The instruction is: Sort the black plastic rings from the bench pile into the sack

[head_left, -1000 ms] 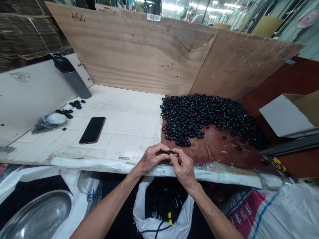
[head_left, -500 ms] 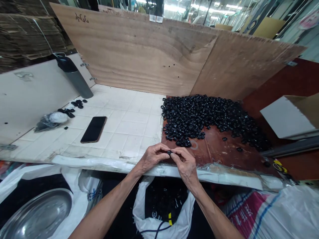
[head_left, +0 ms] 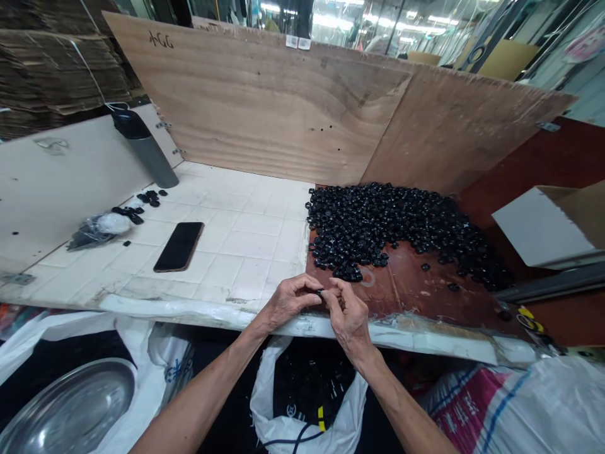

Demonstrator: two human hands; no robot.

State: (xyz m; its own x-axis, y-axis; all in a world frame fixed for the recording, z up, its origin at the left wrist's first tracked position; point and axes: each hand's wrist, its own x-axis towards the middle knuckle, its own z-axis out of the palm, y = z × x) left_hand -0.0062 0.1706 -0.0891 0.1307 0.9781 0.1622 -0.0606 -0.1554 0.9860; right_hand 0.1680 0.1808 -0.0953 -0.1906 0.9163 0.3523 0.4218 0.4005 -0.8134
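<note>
Between thumb and fingers, my left hand (head_left: 293, 301) pinches a small black plastic piece (head_left: 320, 292) near the table's front edge. My right hand (head_left: 348, 313) is closed at the same piece from the other side, its thumb and fingertips close to it; whether they grip it is partly hidden. Just beyond the hands, a large heap of similar small black pieces (head_left: 378, 217) covers the reddish-brown board (head_left: 401, 277). A few single pieces lie loose in front of the heap. Below my hands hangs a white sack (head_left: 265, 403) with black pieces inside.
A phone (head_left: 179, 246) lies on the white tabletop (head_left: 246, 221). Behind it are a grey bottle (head_left: 149, 154) and a plastic bag (head_left: 101, 228) with black parts. A plywood panel (head_left: 265, 101) closes off the back. At right stand an open carton (head_left: 543, 227) and yellow-handled scissors (head_left: 530, 320).
My right hand has shifted slightly left, and its fingers have turned and curled more around the small piece. My left hand stays almost in place.
</note>
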